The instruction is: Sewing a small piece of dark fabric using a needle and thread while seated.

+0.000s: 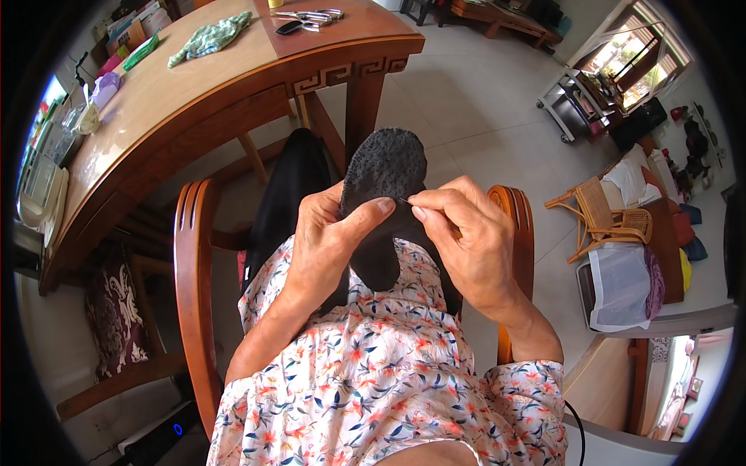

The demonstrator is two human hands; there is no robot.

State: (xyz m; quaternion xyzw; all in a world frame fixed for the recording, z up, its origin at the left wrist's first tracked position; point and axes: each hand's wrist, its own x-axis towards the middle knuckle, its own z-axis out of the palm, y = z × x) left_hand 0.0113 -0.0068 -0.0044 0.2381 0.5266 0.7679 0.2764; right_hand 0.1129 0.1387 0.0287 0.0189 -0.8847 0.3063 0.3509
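A dark grey to black cloth shoe sole [384, 160] is held upright over the lap, its broader, dotted end away from me. My left hand [332, 233] grips its left side, with the thumb laid across the middle of its face. At the right edge of the sole, my right hand [469, 233] pinches a thin needle [403, 200] between thumb and forefinger. The needle's tip lies close to my left thumb; whether it enters the sole cannot be told. Any thread is too fine to make out.
Wooden armrests stand on the left [195, 291] and right [516, 233]. Ahead, a wooden table [233, 81] bears a green patterned cloth [213, 38], several scissors [315, 16] and a small black object [289, 27]. A rattan chair [606, 218] stands at the right.
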